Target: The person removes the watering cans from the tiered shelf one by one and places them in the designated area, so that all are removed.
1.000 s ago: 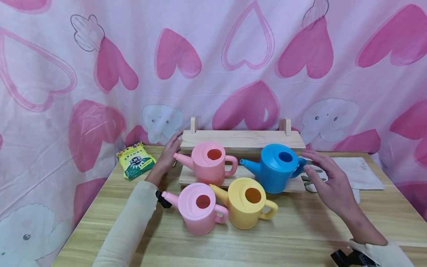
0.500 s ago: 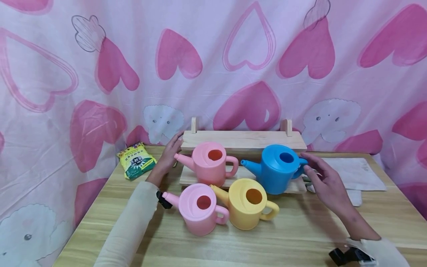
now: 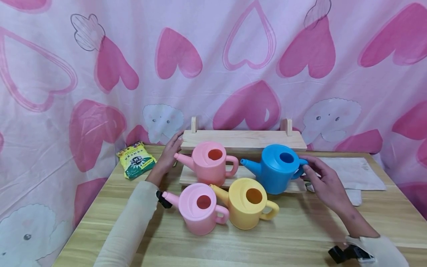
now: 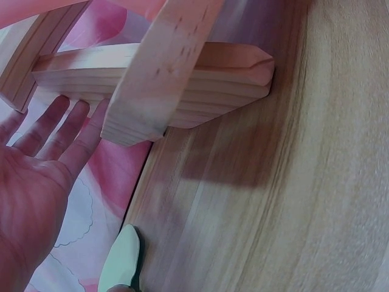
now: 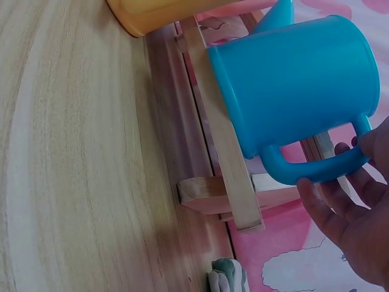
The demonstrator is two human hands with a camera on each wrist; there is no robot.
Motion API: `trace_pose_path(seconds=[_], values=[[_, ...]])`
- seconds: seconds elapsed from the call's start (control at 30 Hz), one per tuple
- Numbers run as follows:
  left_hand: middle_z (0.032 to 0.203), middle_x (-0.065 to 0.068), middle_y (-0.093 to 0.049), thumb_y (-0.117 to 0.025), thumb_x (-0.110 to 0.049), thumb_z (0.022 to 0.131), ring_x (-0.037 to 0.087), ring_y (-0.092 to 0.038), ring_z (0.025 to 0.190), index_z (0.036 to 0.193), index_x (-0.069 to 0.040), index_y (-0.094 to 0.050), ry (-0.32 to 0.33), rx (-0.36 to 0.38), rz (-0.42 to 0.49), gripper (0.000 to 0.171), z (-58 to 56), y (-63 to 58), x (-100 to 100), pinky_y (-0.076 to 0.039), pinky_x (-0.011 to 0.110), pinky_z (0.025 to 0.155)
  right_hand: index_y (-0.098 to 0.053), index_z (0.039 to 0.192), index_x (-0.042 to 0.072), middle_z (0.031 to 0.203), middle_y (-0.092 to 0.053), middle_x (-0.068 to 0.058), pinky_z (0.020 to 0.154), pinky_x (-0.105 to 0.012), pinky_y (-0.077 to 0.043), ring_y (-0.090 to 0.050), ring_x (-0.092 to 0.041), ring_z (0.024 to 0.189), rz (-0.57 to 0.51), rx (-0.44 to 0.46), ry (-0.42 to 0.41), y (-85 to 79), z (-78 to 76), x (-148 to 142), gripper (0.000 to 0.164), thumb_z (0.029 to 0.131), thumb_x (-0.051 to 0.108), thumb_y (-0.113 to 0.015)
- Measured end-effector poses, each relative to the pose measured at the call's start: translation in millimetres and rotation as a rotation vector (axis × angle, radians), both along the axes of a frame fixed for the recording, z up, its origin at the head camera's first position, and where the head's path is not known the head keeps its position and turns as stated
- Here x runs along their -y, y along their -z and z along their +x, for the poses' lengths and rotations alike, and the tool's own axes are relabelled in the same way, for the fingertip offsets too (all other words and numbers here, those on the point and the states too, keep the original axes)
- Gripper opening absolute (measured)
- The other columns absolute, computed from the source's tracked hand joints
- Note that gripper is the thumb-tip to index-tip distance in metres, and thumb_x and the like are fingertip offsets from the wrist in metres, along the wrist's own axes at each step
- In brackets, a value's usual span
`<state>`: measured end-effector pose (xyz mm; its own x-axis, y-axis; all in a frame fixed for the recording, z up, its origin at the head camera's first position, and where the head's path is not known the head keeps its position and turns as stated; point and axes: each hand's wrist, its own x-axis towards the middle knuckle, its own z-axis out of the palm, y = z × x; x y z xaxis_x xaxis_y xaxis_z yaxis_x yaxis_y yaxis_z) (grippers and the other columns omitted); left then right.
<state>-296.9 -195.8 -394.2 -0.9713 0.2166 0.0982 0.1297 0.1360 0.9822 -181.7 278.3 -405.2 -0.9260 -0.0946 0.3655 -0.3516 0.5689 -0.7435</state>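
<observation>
A blue watering can point(image 3: 275, 174) stands at the right end of the lower step of a two-step wooden rack point(image 3: 243, 139). My right hand point(image 3: 327, 183) holds its handle, thumb on one side and fingers on the other, as the right wrist view shows. On the same step, to the left, is a coral-pink watering can point(image 3: 208, 168). In front, on the table, a light pink watering can point(image 3: 198, 213) and a yellow one point(image 3: 245, 209) stand side by side. My left hand point(image 3: 168, 157) touches the rack's left end with extended fingers point(image 4: 88, 131).
A yellow-and-green packet point(image 3: 136, 161) lies on the table left of my left arm. White cloth point(image 3: 358, 174) is spread behind my right hand. A pale green blade-shaped object point(image 4: 121, 258) lies near the table edge. Patterned curtain point(image 3: 247, 40) hangs behind.
My right hand has closed in from just beside the blue watering can and taken its handle. My left hand and the other watering cans have stayed put.
</observation>
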Motion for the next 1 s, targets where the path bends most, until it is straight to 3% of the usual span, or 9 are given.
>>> trace_pose_path(seconds=[0.57, 0.83, 1.0], values=[[0.166, 0.020, -0.023, -0.036, -0.027, 0.113, 0.038, -0.026, 0.150, 0.163, -0.002, -0.021, 0.001, -0.004, -0.013, 0.057, -0.7, 1.0, 1.9, -0.024, 0.056, 0.120, -0.053, 0.146, 0.003, 0.131, -0.060, -0.017, 0.075, -0.014, -0.054, -0.060, 0.009, 0.102, 0.037, -0.061, 0.050, -5.3, 17.2, -6.9, 0.039, 0.107, 0.004, -0.053], [0.167, 0.018, -0.022, -0.036, -0.030, 0.114, 0.037, -0.026, 0.150, 0.164, -0.004, -0.021, -0.004, 0.005, -0.034, 0.058, -0.7, 1.2, 1.0, -0.025, 0.054, 0.120, -0.055, 0.144, 0.002, 0.123, -0.059, 0.015, 0.072, -0.013, -0.054, -0.065, 0.008, 0.095, 0.044, -0.061, 0.068, -14.5, 35.9, -19.9, 0.038, 0.106, 0.002, -0.054], [0.168, 0.018, -0.021, -0.036, -0.031, 0.113, 0.037, -0.025, 0.151, 0.164, -0.005, -0.020, -0.001, 0.007, -0.036, 0.059, -1.6, -0.1, 1.4, -0.024, 0.056, 0.120, -0.056, 0.141, -0.001, 0.122, -0.059, 0.018, 0.072, -0.014, -0.055, -0.065, 0.007, 0.095, 0.035, -0.077, 0.071, -16.9, 47.2, -22.7, 0.037, 0.104, -0.003, -0.055]])
